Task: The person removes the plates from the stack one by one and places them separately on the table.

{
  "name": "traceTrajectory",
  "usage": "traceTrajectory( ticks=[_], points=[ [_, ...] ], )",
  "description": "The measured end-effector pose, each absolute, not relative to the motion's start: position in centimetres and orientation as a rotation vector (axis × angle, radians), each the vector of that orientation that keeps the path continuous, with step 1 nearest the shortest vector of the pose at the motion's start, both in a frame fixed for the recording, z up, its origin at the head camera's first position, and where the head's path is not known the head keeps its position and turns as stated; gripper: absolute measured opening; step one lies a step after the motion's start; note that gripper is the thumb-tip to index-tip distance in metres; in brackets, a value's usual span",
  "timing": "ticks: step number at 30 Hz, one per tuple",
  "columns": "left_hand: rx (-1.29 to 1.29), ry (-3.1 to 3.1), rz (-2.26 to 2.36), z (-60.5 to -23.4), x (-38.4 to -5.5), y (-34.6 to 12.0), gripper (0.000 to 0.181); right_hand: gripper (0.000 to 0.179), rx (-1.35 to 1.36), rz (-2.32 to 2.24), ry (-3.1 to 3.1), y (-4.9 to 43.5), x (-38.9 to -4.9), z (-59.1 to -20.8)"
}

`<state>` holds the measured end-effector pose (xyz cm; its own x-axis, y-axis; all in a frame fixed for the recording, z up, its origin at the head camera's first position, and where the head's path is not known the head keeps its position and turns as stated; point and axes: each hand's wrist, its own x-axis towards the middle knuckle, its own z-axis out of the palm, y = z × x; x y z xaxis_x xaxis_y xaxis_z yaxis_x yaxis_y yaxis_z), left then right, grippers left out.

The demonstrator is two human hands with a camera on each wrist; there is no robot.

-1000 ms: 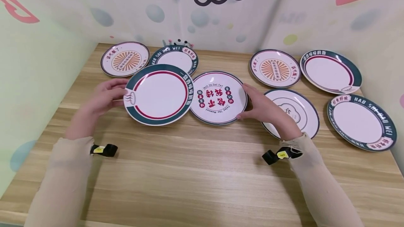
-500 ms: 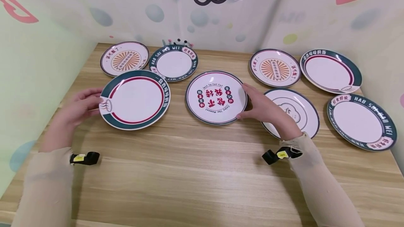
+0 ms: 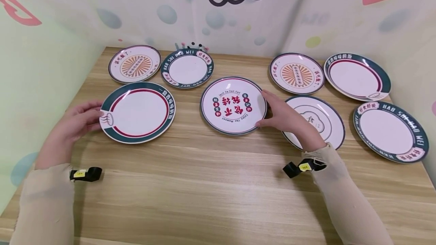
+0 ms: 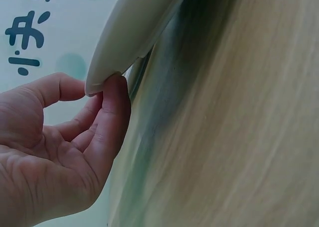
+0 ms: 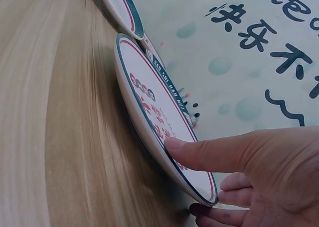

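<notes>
In the head view my left hand (image 3: 79, 121) pinches the left edge of a white plate with a wide green rim and a red ring (image 3: 139, 113). The left wrist view shows the thumb at that plate's edge (image 4: 132, 38) and fingers curled beneath it. It sits in front of two other plates; whether its far side touches the table cannot be told. At the centre, my right hand (image 3: 285, 115) holds the right edge of a white plate with red characters (image 3: 233, 105). In the right wrist view, the thumb presses that plate's rim (image 5: 158, 150), with other fingers around its edge.
Behind on the left lie an orange sunburst plate (image 3: 134, 64) and a smaller green-rimmed plate (image 3: 187, 68). To the right are another sunburst plate (image 3: 297, 74), a cloud-marked plate (image 3: 328, 120) and two green-rimmed plates (image 3: 355, 76). A printed cloth (image 3: 204, 14) backs the wooden table (image 3: 190, 192).
My left hand has carried the green-rimmed plate left and lower, away from the red-character plate and off the small plate it overlapped. The right hand has stayed in place.
</notes>
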<state>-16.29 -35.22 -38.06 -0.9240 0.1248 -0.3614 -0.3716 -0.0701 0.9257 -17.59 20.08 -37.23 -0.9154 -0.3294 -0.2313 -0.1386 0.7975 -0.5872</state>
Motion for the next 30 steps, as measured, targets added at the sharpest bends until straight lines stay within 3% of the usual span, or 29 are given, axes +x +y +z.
traceTrajectory(
  ticks=[8, 15, 20, 30],
  points=[
    [-0.354, 1.951, 1.966, -38.2, -16.6, -35.2, 0.019, 0.092, -0.333, -0.821, 2.71, 19.8, -18.0, -37.1],
    [-0.389, 2.207, 1.617, -38.2, -17.1, -34.9, 0.048, 0.08, -0.105, -0.809, 2.704, 19.7, -18.9, -36.9],
    [-0.381, 2.306, 1.457, -38.1, -17.5, -34.7, 0.058, 0.074, 0.012, -0.867, 2.659, 19.7, -19.0, -36.8],
    [-0.374, 2.312, 1.401, -38.2, -17.8, -34.6, 0.056, 0.061, 0.025, -0.868, 2.66, 19.5, -19.0, -36.7]
  ],
)
